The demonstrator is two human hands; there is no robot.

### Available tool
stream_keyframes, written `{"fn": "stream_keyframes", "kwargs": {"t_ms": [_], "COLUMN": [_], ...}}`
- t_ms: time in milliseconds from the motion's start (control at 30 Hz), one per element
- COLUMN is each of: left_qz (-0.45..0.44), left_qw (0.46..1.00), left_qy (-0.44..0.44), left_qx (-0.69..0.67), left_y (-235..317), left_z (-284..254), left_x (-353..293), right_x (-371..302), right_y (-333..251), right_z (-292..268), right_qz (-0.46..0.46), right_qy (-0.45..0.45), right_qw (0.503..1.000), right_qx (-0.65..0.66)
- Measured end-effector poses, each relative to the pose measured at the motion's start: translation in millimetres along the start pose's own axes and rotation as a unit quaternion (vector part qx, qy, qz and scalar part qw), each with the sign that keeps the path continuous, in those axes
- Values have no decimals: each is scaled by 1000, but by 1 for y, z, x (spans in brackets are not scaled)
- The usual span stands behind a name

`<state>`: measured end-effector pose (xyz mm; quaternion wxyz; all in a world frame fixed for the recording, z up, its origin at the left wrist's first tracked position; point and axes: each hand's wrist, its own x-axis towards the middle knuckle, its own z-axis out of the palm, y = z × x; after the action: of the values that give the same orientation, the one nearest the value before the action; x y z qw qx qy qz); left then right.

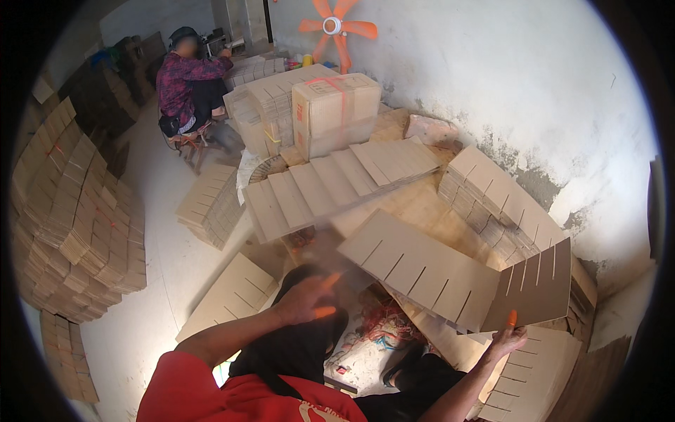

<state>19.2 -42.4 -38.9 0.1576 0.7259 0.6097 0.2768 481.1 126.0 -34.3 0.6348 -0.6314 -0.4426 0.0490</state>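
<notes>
My right hand [508, 341] pinches the lower edge of a darker slotted cardboard sheet [536, 285], its orange-covered thumb or finger lying on the face. The sheet stands tilted up at the right end of a long slotted cardboard sheet [422, 271]; I cannot tell whether the two are joined. My left hand [304, 301] is above my thigh, short of the long sheet's left end. Its orange-covered fingers are spread, slightly blurred, with nothing in them. Beside my right forearm lies a stack of slotted sheets [538, 366].
Overlapping cardboard strips [330, 183] fan out ahead, before a taped carton [337, 112]. Slotted stacks flank me, one stack [503, 200] along the wall, another stack [232, 295] at left. Tied bundles [77, 204] pile far left. A person [186, 84] sits behind, near an orange fan [334, 28].
</notes>
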Motion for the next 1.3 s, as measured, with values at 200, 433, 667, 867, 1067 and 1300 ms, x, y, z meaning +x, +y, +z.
{"fn": "stream_keyframes", "kwargs": {"t_ms": [200,433,667,867,1067,1300], "left_qz": [32,-2,24,32,49,62], "left_qw": [999,1000,1000,999,999,998], "left_qy": [14,4,6,15,8,13], "left_qx": [16,5,13,9,11,9], "left_y": [-5,5,-2,-1,-10,0], "left_z": [4,-2,1,2,8,7], "left_x": [-1,1,1,2,2,8], "right_x": [-4,-4,-2,-4,-6,-6], "right_y": [-11,-15,-4,-10,-28,-23], "right_z": [0,1,1,1,1,-2], "right_qz": [24,35,18,49,75,53], "right_qy": [0,-3,-3,-11,-19,-29], "right_qw": [999,999,999,998,996,997], "right_qx": [23,35,38,45,33,42]}}
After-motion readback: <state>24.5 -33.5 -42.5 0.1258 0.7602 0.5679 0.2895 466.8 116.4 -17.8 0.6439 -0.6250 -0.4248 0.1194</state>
